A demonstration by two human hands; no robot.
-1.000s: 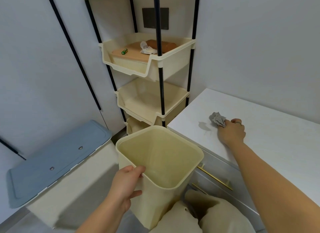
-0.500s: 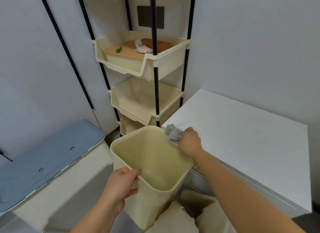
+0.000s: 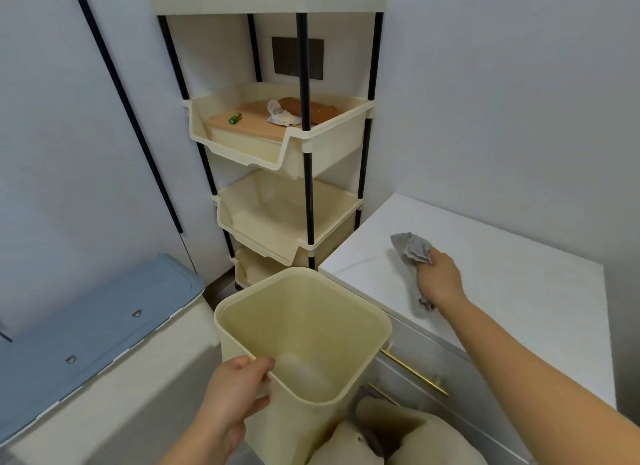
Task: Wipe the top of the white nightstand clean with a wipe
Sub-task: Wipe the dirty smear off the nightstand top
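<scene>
Here the right hand (image 3: pixel 440 281) is on the top of the white nightstand (image 3: pixel 502 284), with its fingers clenched around a crumpled grey wipe (image 3: pixel 414 248). Most of the wipe bunches out beyond the fingertips, toward the back left corner of the top, and a thinner tail of it hangs back under the palm toward the front edge. So the long axis of the wipe runs roughly from front to back, along the line of the hand, and the wipe seems to be touching the surface. The left hand (image 3: pixel 235 392) is well apart from the wipe; its fingers are closed over the near rim of the beige bin (image 3: pixel 367 312), thumb inside and the other fingers outside, and it holds the bin just beside the left front corner of the nightstand.

The right hand is clearly the one for the wiping. The wide part of the top lies to the right of the fingers and behind them, so I judge that the next stroke should sweep sideways, across the long axis of the wipe.
</scene>
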